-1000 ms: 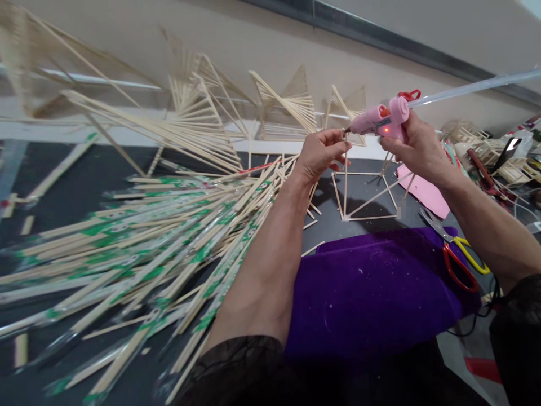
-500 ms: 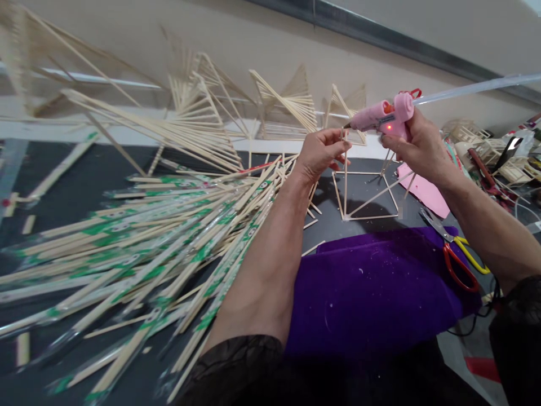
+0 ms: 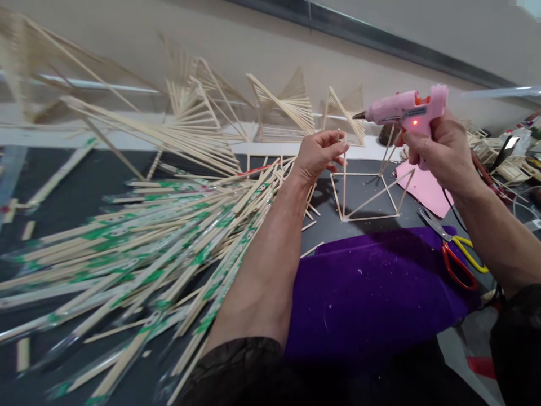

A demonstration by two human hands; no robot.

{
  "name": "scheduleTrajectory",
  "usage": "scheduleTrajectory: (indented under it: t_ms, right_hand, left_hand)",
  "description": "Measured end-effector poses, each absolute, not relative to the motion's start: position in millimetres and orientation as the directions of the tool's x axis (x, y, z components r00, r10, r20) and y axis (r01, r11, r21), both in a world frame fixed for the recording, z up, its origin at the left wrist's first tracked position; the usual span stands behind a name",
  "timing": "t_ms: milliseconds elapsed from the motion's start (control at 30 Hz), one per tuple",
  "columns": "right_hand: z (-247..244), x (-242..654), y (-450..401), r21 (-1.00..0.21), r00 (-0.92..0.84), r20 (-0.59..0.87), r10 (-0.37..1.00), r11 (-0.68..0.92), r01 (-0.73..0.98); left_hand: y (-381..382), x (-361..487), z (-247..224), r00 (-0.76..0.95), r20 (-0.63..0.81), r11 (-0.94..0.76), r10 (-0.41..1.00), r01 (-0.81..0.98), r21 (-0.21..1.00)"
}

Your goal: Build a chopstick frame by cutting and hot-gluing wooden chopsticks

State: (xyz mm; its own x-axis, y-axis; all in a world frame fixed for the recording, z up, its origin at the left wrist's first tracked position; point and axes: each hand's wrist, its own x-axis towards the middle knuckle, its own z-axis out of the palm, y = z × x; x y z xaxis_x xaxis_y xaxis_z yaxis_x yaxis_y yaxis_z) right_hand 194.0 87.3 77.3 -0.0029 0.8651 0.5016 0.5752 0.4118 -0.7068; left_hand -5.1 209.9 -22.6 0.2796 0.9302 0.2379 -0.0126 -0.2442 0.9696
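Note:
My right hand (image 3: pixel 450 146) is wrapped round the grip of a pink hot glue gun (image 3: pixel 401 109). Its red light is lit and the nozzle points left, apart from the wood. A clear glue stick (image 3: pixel 502 93) trails behind it. With fingertips closed, my left hand (image 3: pixel 319 155) pinches the top of an upright wooden stick (image 3: pixel 344 189). That stick rises from a corner of a four-sided frame of thin sticks (image 3: pixel 372 217) on the dark table. A slanting stick (image 3: pixel 372 194) and shorter uprights also belong to the frame.
Green-labelled packs of wrapped chopsticks (image 3: pixel 156 276) spread across the left. Fan-shaped stick models (image 3: pixel 283 104) stand along the wall. Purple cloth (image 3: pixel 372 287) lies in front, with red-and-yellow-handled scissors (image 3: pixel 448 242) on its right edge. Pink sheet (image 3: pixel 426 189) lies behind the scissors.
The glue gun has moved right, and its nozzle has come away from the top of the upright stick. My left hand keeps its hold there, almost unmoved.

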Motion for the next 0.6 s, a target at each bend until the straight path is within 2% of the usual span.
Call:
scheduleTrajectory:
  t_ms: [167, 267, 367, 467, 533, 600]
  right_hand:
    - [77.5, 220.2, 61.9, -0.750, 0.111, 0.538, 0.836, 0.414, 0.516]
    - [74.5, 253.4, 53.0, -0.803, 0.218, 0.483, 0.848, 0.329, 0.497]
    - [67.5, 295.9, 49.9, -0.875, 0.359, 0.358, 0.862, 0.176, 0.451]
    - [53.0, 333.3, 49.5, -0.950, 0.488, 0.169, 0.856, 0.010, 0.312]
    - [38.8, 348.6, 49.7, -0.974, 0.532, 0.029, 0.846, -0.095, 0.204]
    - [22.7, 355.3, 50.3, -0.969, 0.523, -0.037, 0.851, -0.159, 0.190]
  left_hand:
    - [209.0, -5.1, -21.4, 0.256, 0.229, -0.226, 0.939, -0.041, 0.973]
    - [207.3, -5.1, -19.5, 0.249, 0.226, -0.214, 0.942, -0.075, 0.974]
    - [205.3, -4.8, -16.6, 0.245, 0.216, -0.197, 0.945, -0.101, 0.975]
    - [202.8, -4.0, -13.1, 0.228, 0.207, -0.185, 0.951, -0.114, 0.976]
    - [201.5, -3.3, -11.2, 0.223, 0.200, -0.177, 0.954, -0.119, 0.977]
    - [201.1, -2.8, -10.1, 0.225, 0.190, -0.167, 0.956, -0.116, 0.979]
